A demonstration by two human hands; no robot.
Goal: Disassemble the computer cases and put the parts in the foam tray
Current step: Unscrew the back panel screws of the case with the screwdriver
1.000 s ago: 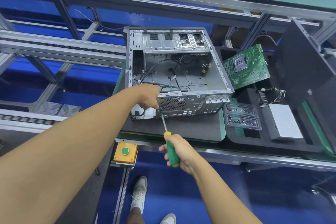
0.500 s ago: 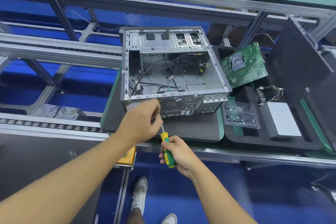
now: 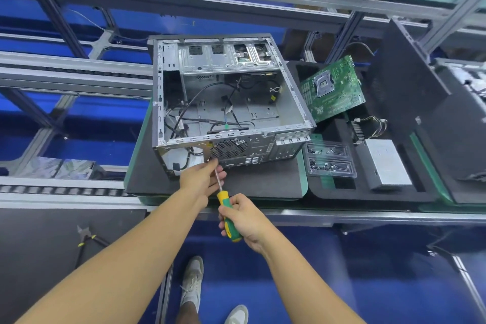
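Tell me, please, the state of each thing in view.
Computer case: on its side, panel off.
Circuit board: out, tilted on foam tray.
Screwdriver: held, tip at case's rear.
Right hand: grips screwdriver handle.
Left hand: holds screwdriver shaft.

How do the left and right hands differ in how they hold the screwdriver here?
The left hand pinches the screwdriver by its metal shaft, near the tip; the right hand wraps the green-and-yellow handle. The left hand is at the computer case rear panel; the right hand sits nearer the person, clear of it. Both hold the same tool.
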